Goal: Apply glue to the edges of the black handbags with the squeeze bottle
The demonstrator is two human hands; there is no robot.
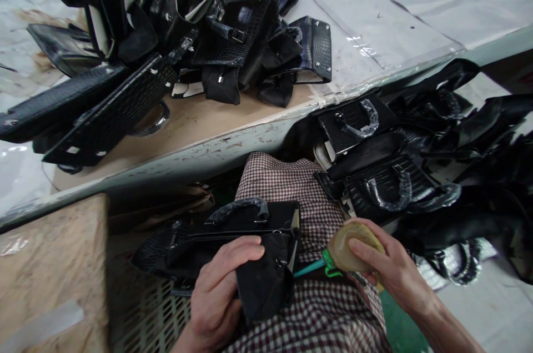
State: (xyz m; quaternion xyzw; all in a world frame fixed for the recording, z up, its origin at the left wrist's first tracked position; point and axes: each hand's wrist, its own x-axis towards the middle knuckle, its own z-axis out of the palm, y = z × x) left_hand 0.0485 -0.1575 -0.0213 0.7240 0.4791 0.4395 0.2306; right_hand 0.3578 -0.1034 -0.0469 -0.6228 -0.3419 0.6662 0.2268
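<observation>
Across my lap lies a black handbag [250, 220] with a plastic-wrapped handle. My left hand [220, 286] grips its near end, the thumb and fingers around a black fabric flap [264, 281]. In my right hand [389, 264] is a yellowish squeeze bottle [353, 245] with a green cap and a thin blue-green nozzle [310, 268]. The nozzle tip points left at the bag's side edge; whether it touches the bag I cannot tell. My right fingers wrap around the bottle, partly hiding it. Beneath the bag is checked cloth [333, 317] over my legs.
A worktable [233, 134] runs across in front, carrying a heap of black crocodile-pattern bag pieces [225, 36] at its left. More black bags [383, 181] with wrapped handles are piled at my right. A brown board [50, 270] and a pale plastic crate [154, 314] are at my left.
</observation>
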